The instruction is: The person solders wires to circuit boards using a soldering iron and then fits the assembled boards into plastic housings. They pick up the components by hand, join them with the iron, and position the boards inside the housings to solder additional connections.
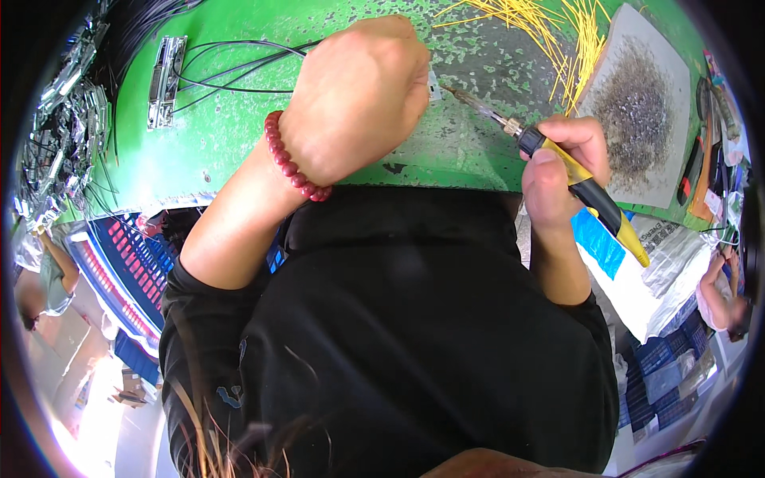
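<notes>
My right hand grips a yellow and black soldering iron like a pen. The iron's tip reaches toward a small pale piece that sticks out beside the fingers of my left hand. That hand is closed, its back turned up, and what it holds is mostly hidden. Thin black cables run from a silvery slotted metal part on the left and pass under my left hand. Whether the tip touches the pale piece, I cannot tell.
Many yellow wires lie at the back right of the worn green table. Beside them is a grey board covered in dark specks. Silvery metal parts pile up at the left; hand tools sit far right.
</notes>
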Demonstrator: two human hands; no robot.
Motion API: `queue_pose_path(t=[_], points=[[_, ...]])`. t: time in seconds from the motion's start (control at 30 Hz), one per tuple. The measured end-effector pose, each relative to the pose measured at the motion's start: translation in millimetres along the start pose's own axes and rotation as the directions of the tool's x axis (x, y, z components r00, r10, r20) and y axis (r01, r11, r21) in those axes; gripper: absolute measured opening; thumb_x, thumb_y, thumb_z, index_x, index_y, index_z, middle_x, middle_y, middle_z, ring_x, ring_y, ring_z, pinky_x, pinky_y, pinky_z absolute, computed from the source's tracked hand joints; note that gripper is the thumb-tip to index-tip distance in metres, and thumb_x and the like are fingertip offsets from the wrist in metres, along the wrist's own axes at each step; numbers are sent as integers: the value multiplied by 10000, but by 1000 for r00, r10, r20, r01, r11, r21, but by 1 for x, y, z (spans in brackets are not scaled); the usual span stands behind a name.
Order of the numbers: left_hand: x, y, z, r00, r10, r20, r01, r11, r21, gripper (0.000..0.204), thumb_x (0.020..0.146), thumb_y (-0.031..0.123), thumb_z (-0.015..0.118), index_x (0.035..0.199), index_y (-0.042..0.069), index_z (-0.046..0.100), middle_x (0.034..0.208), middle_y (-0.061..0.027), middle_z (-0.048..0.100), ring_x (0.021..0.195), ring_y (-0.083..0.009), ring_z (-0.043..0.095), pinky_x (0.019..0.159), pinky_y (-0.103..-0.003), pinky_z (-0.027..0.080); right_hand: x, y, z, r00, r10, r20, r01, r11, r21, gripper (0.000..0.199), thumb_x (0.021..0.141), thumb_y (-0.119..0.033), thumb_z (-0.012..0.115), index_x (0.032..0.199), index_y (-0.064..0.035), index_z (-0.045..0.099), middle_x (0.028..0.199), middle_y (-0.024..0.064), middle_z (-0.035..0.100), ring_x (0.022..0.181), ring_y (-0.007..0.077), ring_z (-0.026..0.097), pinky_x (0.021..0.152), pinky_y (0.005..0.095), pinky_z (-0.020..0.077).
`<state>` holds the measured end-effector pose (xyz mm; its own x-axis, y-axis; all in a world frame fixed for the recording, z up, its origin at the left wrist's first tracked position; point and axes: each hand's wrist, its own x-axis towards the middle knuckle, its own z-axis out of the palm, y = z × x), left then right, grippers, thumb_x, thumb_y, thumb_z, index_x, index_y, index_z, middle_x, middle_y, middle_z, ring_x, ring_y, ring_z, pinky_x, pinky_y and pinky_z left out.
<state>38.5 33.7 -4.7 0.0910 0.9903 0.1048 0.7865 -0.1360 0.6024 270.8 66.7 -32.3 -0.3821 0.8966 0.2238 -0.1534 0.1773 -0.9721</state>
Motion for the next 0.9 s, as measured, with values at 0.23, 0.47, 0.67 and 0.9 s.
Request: queue_pose_path(t=[0.23, 0.47, 0.67, 0.9], points=[[-1, 1, 0, 1000, 5, 4, -5, 1000, -4, 66, 753, 30, 656, 747, 4, 595, 822, -113, 596, 775, -320, 593, 670, -388, 486, -1, 1, -2, 1000, 8, 24, -8, 1000, 0, 233, 855, -121, 689, 985, -2, 538, 788, 16, 558, 668, 47, 473, 605, 205, 376], [-3, 3, 5, 996, 59, -73, -56, 998, 40, 77, 733, 11, 659, 730, 11, 582, 810, -107, 587, 767, -319, 590, 662, -395, 488, -1, 0, -2, 999, 32, 32, -31, 999, -7, 225, 849, -105, 686, 988, -4, 540, 795, 13, 562, 670, 46, 477, 607, 206, 382], [-4, 3, 8, 989, 87, -120, -82, 995, 49, 78, 720, 4, 657, 727, 15, 580, 804, -106, 584, 762, -320, 587, 671, -396, 491, -1, -1, -2, 998, 29, 62, -28, 999, -28, 230, 845, -108, 698, 985, -7, 545, 782, 5, 557, 658, 43, 475, 587, 208, 377], [-5, 2, 10, 984, 104, -143, -100, 994, 36, 81, 711, -3, 656, 725, 10, 577, 798, -111, 582, 759, -322, 585, 680, -395, 494, -1, -4, -2, 995, 24, 99, -15, 996, -90, 216, 834, -104, 708, 957, -7, 558, 755, 4, 561, 640, 43, 481, 568, 210, 380]])
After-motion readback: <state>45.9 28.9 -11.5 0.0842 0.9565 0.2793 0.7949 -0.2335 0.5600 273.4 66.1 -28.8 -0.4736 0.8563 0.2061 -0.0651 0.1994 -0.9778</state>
